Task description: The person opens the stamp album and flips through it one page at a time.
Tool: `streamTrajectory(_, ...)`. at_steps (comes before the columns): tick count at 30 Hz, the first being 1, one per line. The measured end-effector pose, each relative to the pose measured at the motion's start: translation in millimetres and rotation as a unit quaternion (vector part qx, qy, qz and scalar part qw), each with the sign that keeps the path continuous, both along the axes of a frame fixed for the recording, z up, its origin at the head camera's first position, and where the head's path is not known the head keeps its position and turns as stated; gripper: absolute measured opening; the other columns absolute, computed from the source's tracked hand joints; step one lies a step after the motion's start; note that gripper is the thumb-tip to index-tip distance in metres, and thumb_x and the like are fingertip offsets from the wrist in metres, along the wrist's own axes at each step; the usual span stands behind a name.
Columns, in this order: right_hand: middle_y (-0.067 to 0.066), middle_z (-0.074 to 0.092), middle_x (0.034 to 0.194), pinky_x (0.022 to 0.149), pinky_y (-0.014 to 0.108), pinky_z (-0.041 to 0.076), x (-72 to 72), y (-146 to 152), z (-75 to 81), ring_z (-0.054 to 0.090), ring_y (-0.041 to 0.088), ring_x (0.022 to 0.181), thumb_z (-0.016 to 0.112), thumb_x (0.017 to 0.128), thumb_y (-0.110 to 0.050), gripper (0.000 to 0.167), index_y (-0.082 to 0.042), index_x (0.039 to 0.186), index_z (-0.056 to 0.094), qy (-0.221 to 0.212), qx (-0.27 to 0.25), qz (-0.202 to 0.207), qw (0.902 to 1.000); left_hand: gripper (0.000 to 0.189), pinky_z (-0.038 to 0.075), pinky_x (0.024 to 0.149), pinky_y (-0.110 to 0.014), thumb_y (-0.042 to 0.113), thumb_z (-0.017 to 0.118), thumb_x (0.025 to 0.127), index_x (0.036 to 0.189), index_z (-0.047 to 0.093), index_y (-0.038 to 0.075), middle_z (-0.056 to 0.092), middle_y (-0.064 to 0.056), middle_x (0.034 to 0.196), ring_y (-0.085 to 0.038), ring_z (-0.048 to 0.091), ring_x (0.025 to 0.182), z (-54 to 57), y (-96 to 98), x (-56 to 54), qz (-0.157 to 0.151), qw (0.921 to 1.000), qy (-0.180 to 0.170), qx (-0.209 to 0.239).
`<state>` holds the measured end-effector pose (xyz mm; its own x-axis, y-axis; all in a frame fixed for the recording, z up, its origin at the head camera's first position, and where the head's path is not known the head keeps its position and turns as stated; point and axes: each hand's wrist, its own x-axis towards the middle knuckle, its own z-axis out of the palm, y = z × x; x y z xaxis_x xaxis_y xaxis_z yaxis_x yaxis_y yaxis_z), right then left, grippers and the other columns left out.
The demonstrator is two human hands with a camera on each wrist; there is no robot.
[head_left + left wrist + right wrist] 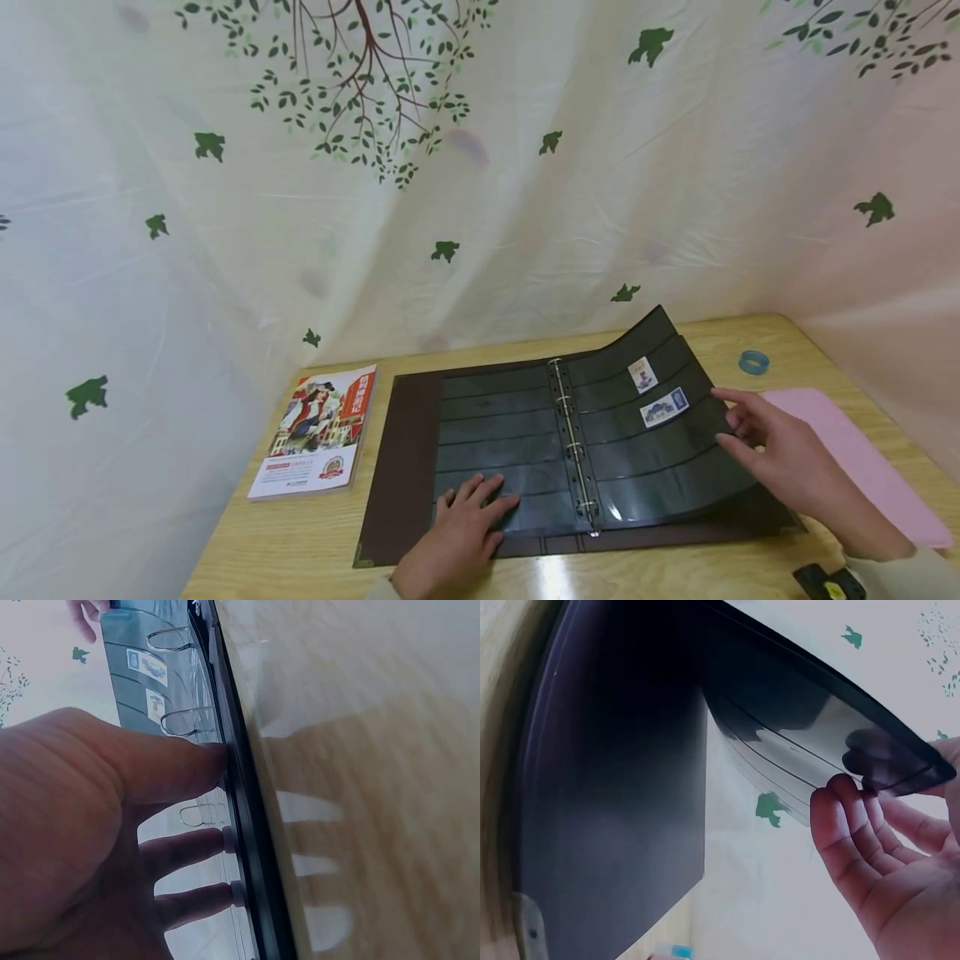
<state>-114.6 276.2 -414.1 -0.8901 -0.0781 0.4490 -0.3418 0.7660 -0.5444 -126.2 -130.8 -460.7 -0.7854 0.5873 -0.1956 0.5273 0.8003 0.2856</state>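
A stamp album [397, 467] with a dark brown cover and metal rings lies spread on the table. My left hand [453, 533] rests on the lower part of its left black pocket page [495, 417], fingers spread. My right hand [783, 446] holds the outer edge of the right-hand page [637, 467], which curves up off the back cover. In the right wrist view, the fingers [855, 840] of that hand are bent at the raised page [780, 712]. Two stamps, a small upright one [642, 375] and a wider blue-and-white one [664, 407], sit in the raised page's upper strips.
A magazine with a colourful cover [315, 433] lies left of the album. Right of it are a pink sheet [847, 458], partly behind my right forearm, and a blue tape roll [753, 362]. A black object [828, 582] shows by my right sleeve. A leaf-patterned curtain [510, 208] hangs behind the table.
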Motion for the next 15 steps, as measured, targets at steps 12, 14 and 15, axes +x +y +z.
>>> streamTrajectory(12,0.004,0.064,0.086,0.057,0.02,0.047,6.7,8.7,3.5,0.056,0.002,0.069,0.074,0.08,-0.003,0.041,-0.005,0.119,0.063,-0.026,0.014,-0.055,0.9981,0.046,0.029,0.095,-0.061,0.027,0.058,0.095,0.139,0.047,0.034,0.032,0.002,0.15,-0.029,0.027,0.136,2.7,0.1,0.8,0.001,1.0,-0.002,-0.003)
streamTrajectory(14,0.006,0.066,0.088,0.057,0.021,0.047,8.1,9.6,4.5,0.056,0.002,0.07,0.074,0.081,-0.006,0.035,-0.008,0.116,0.066,-0.026,0.012,-0.067,0.9974,0.046,0.029,0.095,-0.061,0.027,0.058,0.095,0.139,0.047,0.033,0.032,0.002,0.15,-0.029,0.027,0.136,2.4,-0.3,0.9,0.0,1.0,-0.003,0.0)
streamTrajectory(15,0.007,0.067,0.089,0.057,0.021,0.046,9.0,10.0,5.0,0.056,0.002,0.07,0.073,0.082,-0.008,0.032,-0.009,0.114,0.066,-0.025,0.011,-0.072,0.997,0.046,0.029,0.095,-0.061,0.027,0.058,0.095,0.139,0.047,0.033,0.032,0.002,0.15,-0.029,0.027,0.136,2.5,-0.3,0.8,0.0,1.0,-0.004,0.001)
